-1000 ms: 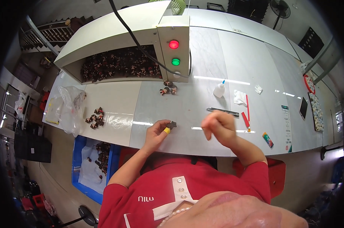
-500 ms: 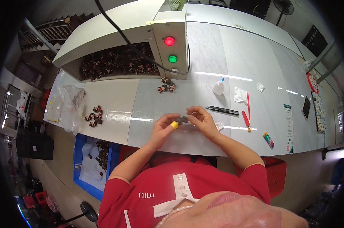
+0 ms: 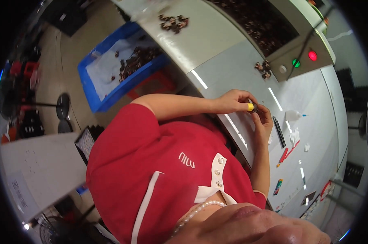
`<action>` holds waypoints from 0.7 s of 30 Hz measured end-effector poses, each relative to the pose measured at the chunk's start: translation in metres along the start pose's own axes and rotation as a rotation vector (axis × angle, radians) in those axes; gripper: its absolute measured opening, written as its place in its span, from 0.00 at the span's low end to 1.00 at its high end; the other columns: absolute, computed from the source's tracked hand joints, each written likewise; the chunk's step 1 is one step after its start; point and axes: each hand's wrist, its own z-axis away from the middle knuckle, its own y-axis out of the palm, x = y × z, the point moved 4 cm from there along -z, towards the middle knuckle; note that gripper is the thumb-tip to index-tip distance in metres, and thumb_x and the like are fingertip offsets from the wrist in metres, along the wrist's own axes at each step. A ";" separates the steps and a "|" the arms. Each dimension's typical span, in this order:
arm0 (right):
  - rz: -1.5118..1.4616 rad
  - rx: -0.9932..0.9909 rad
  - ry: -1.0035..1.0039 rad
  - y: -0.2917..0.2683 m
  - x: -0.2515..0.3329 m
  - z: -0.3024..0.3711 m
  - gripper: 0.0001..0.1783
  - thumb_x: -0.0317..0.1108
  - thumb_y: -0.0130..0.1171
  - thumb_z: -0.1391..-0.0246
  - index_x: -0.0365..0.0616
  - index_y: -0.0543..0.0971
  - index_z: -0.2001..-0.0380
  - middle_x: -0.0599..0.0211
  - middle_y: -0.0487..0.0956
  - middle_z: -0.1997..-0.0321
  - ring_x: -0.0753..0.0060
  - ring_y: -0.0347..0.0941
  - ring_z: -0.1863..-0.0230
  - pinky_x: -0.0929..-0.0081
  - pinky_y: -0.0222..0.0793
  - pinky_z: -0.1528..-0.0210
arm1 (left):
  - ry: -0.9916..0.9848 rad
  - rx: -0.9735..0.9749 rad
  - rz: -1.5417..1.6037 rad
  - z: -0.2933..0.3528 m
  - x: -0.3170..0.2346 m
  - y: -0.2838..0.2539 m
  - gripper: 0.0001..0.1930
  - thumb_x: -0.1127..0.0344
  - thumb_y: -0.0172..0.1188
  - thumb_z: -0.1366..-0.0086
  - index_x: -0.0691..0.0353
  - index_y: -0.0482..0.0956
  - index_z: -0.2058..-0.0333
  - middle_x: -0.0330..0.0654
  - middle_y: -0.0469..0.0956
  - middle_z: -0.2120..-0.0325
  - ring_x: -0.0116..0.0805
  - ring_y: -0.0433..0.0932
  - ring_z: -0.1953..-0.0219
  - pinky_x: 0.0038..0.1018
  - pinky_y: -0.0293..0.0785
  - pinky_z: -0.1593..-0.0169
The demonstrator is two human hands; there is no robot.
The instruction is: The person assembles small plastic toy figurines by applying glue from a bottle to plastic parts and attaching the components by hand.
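A small dark piece (image 3: 255, 108) is pinched between both hands above the table's front edge; its kind is too small to make out. My left hand (image 3: 234, 101), with a yellow wrap on the thumb, closes on one side of it. From the other side, the bent fingertips of my right hand (image 3: 263, 121) meet it. Beyond the hands, a small cluster of dark-and-pink figurines (image 3: 263, 70) lies by the machine. Right of them are a black box cutter (image 3: 279, 131) and a white squeeze bottle with a blue tip (image 3: 293, 115).
A blue bin (image 3: 87, 83) holding dark pieces on white lining stands left of the table. More figurines (image 3: 174, 23) sit on the tabletop near it. The machine (image 3: 306, 67) with red and green lights stands at the back. A red tool (image 3: 282, 157) and colourful lighter-like item (image 3: 278, 187) lie rightward.
The whole view has swung round and leftward, so the table now slants to the right and the blue bin shows more. Both hands stay together on the small dark piece.
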 end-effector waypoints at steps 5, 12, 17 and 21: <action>0.248 0.081 -0.001 0.004 -0.011 0.001 0.17 0.26 0.59 0.47 0.38 0.72 0.53 0.66 0.76 0.55 0.75 0.72 0.53 0.78 0.65 0.48 | -0.012 -0.043 -0.260 0.020 -0.001 -0.008 0.18 0.67 0.58 0.40 0.64 0.72 0.51 0.37 0.77 0.70 0.22 0.74 0.66 0.21 0.70 0.61; 0.379 -0.024 -0.104 0.006 -0.014 -0.003 0.14 0.28 0.54 0.43 0.37 0.73 0.54 0.65 0.77 0.54 0.78 0.71 0.55 0.81 0.65 0.51 | 0.216 -0.184 -0.497 0.080 -0.022 -0.031 0.18 0.66 0.58 0.43 0.63 0.73 0.53 0.41 0.79 0.70 0.27 0.77 0.67 0.24 0.73 0.61; 0.404 -0.208 -0.154 -0.004 -0.018 -0.008 0.12 0.34 0.57 0.42 0.39 0.74 0.58 0.73 0.76 0.64 0.84 0.69 0.66 0.84 0.66 0.61 | 0.285 -0.381 -0.609 0.150 -0.008 -0.094 0.14 0.65 0.60 0.44 0.60 0.78 0.59 0.41 0.81 0.70 0.29 0.79 0.68 0.25 0.74 0.61; 0.276 -0.307 -0.160 -0.006 -0.019 -0.007 0.13 0.35 0.58 0.43 0.39 0.74 0.59 0.71 0.76 0.62 0.82 0.71 0.65 0.85 0.66 0.62 | 0.143 -0.549 -0.692 0.196 0.023 -0.151 0.12 0.65 0.62 0.47 0.60 0.80 0.63 0.42 0.81 0.71 0.31 0.79 0.69 0.27 0.74 0.63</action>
